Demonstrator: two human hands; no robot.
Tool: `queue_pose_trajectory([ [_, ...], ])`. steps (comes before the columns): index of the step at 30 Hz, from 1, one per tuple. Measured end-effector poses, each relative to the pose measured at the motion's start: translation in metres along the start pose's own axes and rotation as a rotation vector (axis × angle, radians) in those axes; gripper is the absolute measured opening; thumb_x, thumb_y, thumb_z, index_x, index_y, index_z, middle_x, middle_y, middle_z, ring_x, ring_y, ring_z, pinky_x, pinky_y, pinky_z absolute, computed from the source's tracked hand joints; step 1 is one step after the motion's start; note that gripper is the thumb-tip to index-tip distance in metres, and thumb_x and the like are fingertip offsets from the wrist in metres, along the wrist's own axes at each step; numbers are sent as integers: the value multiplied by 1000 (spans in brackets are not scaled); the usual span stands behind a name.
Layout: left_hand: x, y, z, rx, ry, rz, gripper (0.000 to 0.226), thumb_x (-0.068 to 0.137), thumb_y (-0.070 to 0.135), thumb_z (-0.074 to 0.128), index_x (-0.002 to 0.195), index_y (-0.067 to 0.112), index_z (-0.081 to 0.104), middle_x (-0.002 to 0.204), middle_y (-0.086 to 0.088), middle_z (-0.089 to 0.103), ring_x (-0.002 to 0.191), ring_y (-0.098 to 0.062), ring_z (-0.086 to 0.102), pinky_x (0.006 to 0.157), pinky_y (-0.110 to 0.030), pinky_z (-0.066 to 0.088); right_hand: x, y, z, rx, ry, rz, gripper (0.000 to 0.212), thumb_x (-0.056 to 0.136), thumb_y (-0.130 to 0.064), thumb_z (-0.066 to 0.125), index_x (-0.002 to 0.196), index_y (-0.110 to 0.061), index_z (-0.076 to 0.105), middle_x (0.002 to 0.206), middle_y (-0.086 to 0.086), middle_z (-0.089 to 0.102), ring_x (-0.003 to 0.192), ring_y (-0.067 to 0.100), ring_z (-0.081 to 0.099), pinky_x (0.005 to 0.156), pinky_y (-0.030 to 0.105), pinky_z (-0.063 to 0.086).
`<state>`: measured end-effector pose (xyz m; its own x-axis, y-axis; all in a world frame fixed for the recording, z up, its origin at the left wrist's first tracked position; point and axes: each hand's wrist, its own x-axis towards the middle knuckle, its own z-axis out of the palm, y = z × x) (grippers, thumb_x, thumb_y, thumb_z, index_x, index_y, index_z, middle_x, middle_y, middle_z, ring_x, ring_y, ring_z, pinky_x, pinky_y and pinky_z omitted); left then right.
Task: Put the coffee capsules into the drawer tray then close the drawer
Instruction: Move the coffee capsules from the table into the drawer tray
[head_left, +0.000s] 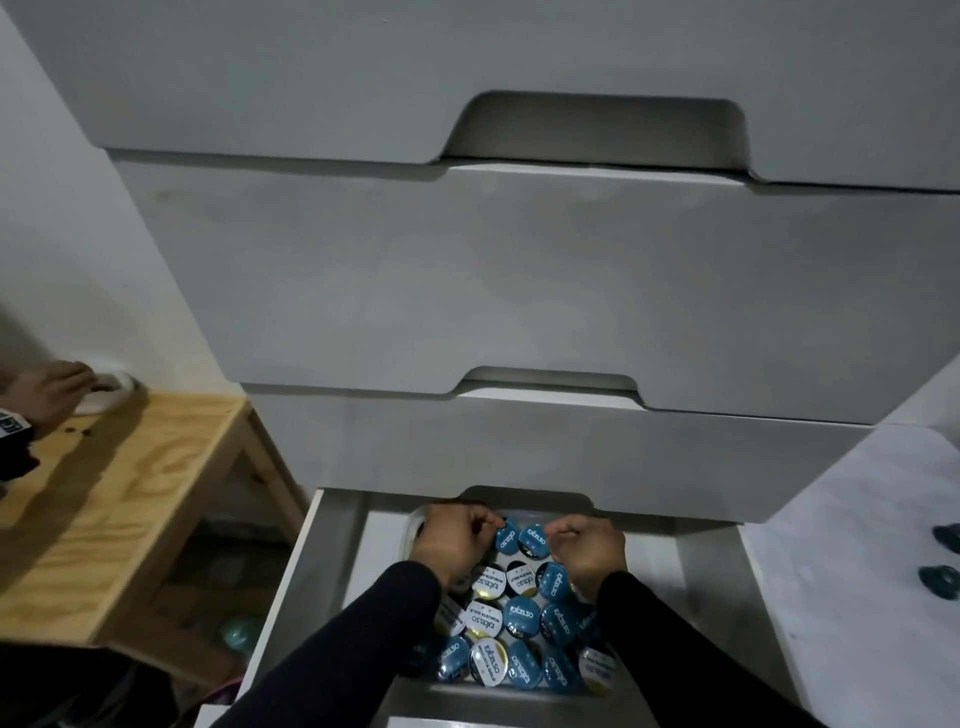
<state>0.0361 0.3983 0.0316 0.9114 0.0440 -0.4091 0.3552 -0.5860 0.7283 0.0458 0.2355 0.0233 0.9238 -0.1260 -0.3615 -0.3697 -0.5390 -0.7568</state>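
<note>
Capsules (511, 621) nearly fill the tray (415, 522) inside the open bottom drawer (332, 561), lids up, blue and white. Loading looks mostly done; two blue ones (943, 561) sit outside at far right on a white surface, drawer not yet closed. Left hand (454, 540) is curled, fingertips pinching a blue capsule at the tray's far end. Right hand (589, 548) is curled likewise over the next capsule; whether it actually holds it, can't tell. Another person's hand (49, 389) rests on the wooden table (130, 493), far left.
</note>
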Motion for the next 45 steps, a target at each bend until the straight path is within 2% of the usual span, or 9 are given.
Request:
queue_pose_trajectory([
  [8,4,-2,-2,195,64,8,20,88,19,62,106,25,66,116,3,64,100,-12,59,94,-22,45,-3,0,2,-178,-50,-103,28,80,-13,66,61,-31,58,80,-4,69,78,12,64,83,30,53],
  [12,-1,1,-3,265,75,29,19,88,19,61,106,24,66,113,1,65,96,-12,59,93,-24,47,-9,-1,1,-318,-37,-261,5,84,-22,61,85,-23,67,93,-1,68,82,11,61,81,27,51],
  [17,-19,8,-3,508,68,73,25,93,26,50,116,20,61,112,-7,65,98,-20,62,89,-30,52,-26,-6,0,-514,-81,-456,33,91,-27,53,121,-15,53,125,3,53,110,15,51,93,20,37],
  [23,-44,4,9,658,138,141,33,94,16,47,127,12,49,124,-11,54,109,-23,56,85,-31,50,-52,-7,-4,-731,-67,-677,43,93,-27,44,134,-12,39,137,5,41,126,18,38,103,25,33],
  [29,-78,10,25,608,454,262,30,96,21,42,124,14,49,127,-2,51,120,-15,45,97,-24,40,-68,-2,-15,-730,82,-801,37,90,-33,48,122,-13,49,123,3,51,116,18,47,95,26,41],
  [33,-100,22,47,630,596,304,35,90,20,55,124,10,53,124,-7,58,119,-20,51,105,-29,39,-76,7,-32,-690,220,-867,34,68,-33,74,95,-15,65,88,-1,66,80,12,65,66,20,54],
  [39,-116,72,101,620,757,426,49,63,21,82,108,7,66,105,-8,70,102,-21,66,89,-34,54,-87,28,-96,-665,216,-856,47,95,-35,37,136,-11,39,139,5,45,129,15,41,104,23,35],
  [42,-122,104,138,604,762,473,49,67,19,79,112,6,64,109,-9,69,106,-22,64,93,-36,51,-92,44,-140,-700,239,-820,46,85,-38,38,110,-10,64,107,3,67,99,14,66,77,20,53],
  [45,-125,142,180,587,731,540,48,68,15,78,112,5,63,108,-10,68,104,-23,64,93,-34,51,-87,75,-188,-694,254,-787,44,81,-36,40,104,-9,65,98,3,68,87,15,67,64,20,54],
])
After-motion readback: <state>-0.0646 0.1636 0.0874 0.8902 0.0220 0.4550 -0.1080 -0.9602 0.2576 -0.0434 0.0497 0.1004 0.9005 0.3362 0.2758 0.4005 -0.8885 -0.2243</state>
